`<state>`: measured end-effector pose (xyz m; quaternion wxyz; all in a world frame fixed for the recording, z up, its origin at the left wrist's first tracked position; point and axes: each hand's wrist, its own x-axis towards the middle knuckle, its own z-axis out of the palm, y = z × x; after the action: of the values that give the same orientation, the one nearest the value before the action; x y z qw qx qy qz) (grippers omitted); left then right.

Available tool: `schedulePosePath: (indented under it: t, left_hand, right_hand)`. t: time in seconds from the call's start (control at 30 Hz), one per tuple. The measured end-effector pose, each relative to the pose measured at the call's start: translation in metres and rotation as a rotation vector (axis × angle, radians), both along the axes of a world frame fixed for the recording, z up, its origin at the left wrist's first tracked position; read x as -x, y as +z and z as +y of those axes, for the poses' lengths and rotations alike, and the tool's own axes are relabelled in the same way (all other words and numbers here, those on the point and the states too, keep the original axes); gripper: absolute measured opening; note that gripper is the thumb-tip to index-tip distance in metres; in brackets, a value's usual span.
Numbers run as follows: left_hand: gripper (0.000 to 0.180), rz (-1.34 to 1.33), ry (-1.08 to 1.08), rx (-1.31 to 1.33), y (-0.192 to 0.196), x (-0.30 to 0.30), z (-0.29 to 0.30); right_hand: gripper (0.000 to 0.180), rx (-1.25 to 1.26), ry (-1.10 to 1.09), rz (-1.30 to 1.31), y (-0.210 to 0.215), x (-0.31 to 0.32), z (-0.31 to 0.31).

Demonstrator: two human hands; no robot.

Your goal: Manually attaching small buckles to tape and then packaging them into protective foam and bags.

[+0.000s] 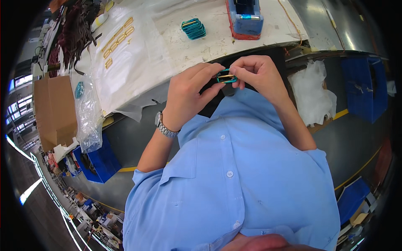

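A small rectangular slide buckle (226,78), gold with teal edges, is held between my two hands just off the near edge of the worktable. The thumb and fingers of my left hand (188,90) pinch its left end; a metal watch circles that wrist. My right hand (260,77) grips the other end between thumb and fingertips. Beyond them on the table lies a stack of similar teal-covered buckles (193,29). Farther left, several bare gold buckles (112,47) are laid out in rows on a white plastic sheet (144,58).
A blue bin (249,27) stands at the table's far side. To the left are a cardboard box (56,113), a clear plastic bag (90,121) and dark leather strips (75,33). White wrapping (312,94) and a blue crate (362,90) sit at right.
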<state>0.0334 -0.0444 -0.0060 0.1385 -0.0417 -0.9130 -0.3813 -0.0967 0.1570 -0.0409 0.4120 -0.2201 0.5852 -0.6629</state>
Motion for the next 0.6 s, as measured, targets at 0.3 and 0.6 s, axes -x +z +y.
schedulePosePath:
  t: [0.3, 0.6]
  left_hand:
    - [0.036, 0.084, 0.306, 0.278, -0.024, 0.011, -0.062]
    - [0.026, 0.280, 0.277, 0.223, 0.010, 0.046, -0.033]
  right_hand:
    - [0.027, 0.030, -0.627, 0.628, 0.046, 0.029, 0.010]
    - [0.047, -0.246, -0.453, 0.819, 0.030, 0.097, -0.023]
